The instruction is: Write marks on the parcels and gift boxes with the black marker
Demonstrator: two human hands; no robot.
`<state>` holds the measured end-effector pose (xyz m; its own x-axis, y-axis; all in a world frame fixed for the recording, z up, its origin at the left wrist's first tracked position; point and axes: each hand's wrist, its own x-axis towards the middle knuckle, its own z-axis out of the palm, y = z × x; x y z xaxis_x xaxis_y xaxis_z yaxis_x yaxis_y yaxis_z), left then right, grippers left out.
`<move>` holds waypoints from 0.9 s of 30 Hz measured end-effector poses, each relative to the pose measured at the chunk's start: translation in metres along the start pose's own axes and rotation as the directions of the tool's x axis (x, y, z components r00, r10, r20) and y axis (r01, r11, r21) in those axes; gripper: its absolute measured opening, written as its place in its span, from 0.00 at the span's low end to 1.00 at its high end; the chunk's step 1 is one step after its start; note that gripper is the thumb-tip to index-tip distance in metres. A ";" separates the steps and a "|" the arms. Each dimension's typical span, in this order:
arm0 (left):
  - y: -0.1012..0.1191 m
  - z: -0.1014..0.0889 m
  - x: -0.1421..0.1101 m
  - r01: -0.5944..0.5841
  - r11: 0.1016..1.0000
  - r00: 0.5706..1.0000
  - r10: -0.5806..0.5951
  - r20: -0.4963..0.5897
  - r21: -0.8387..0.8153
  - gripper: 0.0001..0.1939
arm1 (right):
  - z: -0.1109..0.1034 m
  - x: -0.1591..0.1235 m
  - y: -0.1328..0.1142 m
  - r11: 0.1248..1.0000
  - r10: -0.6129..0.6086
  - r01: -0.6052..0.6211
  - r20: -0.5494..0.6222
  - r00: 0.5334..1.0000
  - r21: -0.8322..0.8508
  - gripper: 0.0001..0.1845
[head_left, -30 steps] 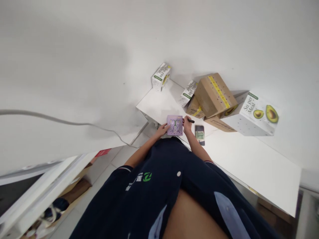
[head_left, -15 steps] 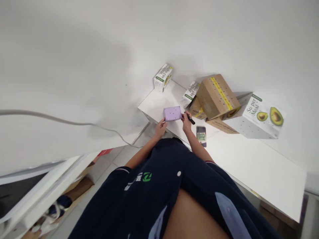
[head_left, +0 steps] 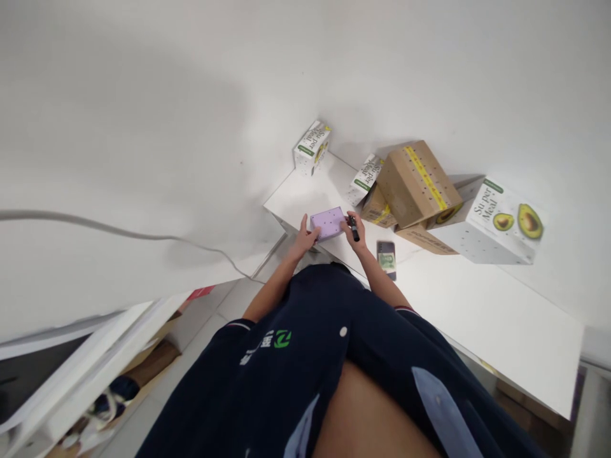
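Head cam: L hand (head_left: 305, 240) on the purple box (head_left: 328, 222), thumb gripping its near corner, forefinger raised. R hand (head_left: 360, 237) clutches a black pen (head_left: 354, 229) and pinches the other end. Box is btwn both hands, just beyond their wrists; can't tell if it's touching the counter (head_left: 501, 305). Phone (head_left: 386, 247) w/ banknote (head_left: 387, 262) right of R hand. Imo: even pressure both ends, pen kept off box.

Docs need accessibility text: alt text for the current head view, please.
A person's left hand and right hand hold a small purple box at a white table, the right also holding a black marker. Brown cartons and white "Super Meal" boxes stand there too.
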<state>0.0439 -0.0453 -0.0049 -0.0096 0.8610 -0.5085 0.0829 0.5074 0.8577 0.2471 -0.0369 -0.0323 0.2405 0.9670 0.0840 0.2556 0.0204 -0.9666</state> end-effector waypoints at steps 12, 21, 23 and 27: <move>-0.009 0.003 -0.021 -0.143 0.983 0.990 0.140 -0.032 -0.117 0.35 | -0.002 -0.006 -0.011 0.970 0.153 -0.154 0.019 0.988 0.186 0.27; -0.014 0.007 -0.034 -0.122 0.992 0.984 0.116 -0.132 -0.034 0.08 | -0.002 -0.020 -0.026 0.927 0.255 -0.253 0.029 0.967 0.278 0.25; -0.015 0.007 -0.033 -0.101 0.995 0.985 0.097 -0.143 -0.023 0.08 | -0.001 -0.022 -0.030 0.932 0.244 -0.239 0.016 0.970 0.273 0.24; -0.017 0.008 -0.029 -0.088 0.995 0.984 0.081 -0.160 -0.037 0.09 | 0.003 -0.025 -0.042 0.952 0.143 -0.146 0.028 0.989 0.270 0.22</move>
<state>0.0503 -0.0792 -0.0055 -0.1617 0.8936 -0.4187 0.0469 0.4308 0.9012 0.2276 -0.0611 0.0056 0.2484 0.9667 -0.0623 -0.0449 -0.0528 -0.9976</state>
